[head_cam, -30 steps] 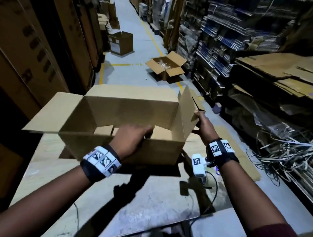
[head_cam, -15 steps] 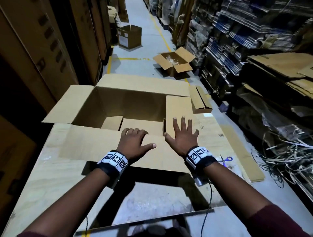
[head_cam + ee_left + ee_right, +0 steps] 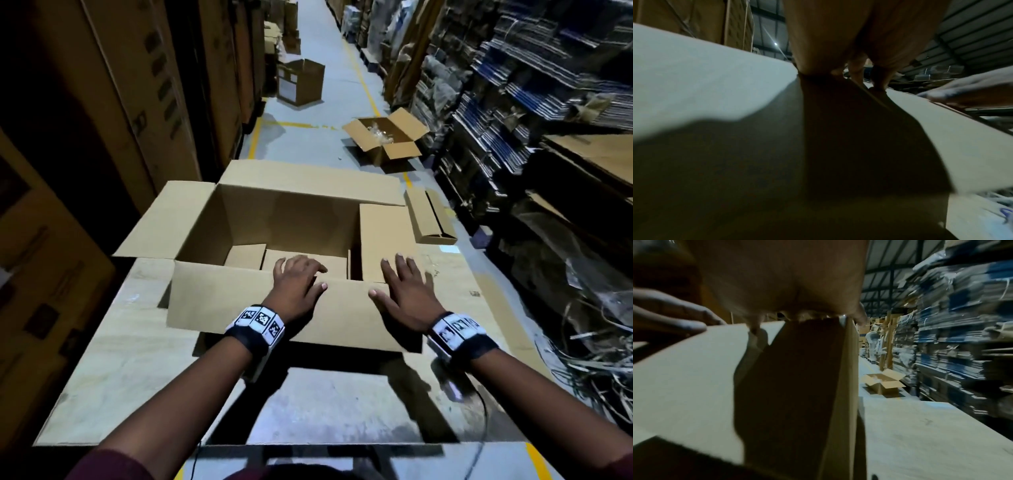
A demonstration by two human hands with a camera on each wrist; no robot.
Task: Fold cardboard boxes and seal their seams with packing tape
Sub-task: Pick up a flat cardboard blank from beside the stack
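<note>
Box [image 3: 281, 219] sits open on the table [image 3: 113, 370], with its flaps spread out. Left hand [image 3: 296, 291] lies on the near flap [image 3: 219, 301], its fingers bent over the flap's far edge into the box. Right hand [image 3: 406, 294] is flat with fingers spread, pressing on the near flap by the right flap [image 3: 383, 240]. Another open box [image 3: 387, 140] sits on the floor [image 3: 308, 144] far behind.

A warehouse aisle: beyond the fingers [image 3: 400, 270] a grey concrete floor [image 3: 308, 144] with yellow lane lines [image 3: 370, 99] runs off between tall cardboard stacks [image 3: 144, 102] to their left and racks of bundled flat cartons [image 3: 513, 113] to their right, open boxes [image 3: 385, 140] standing on it.
</note>
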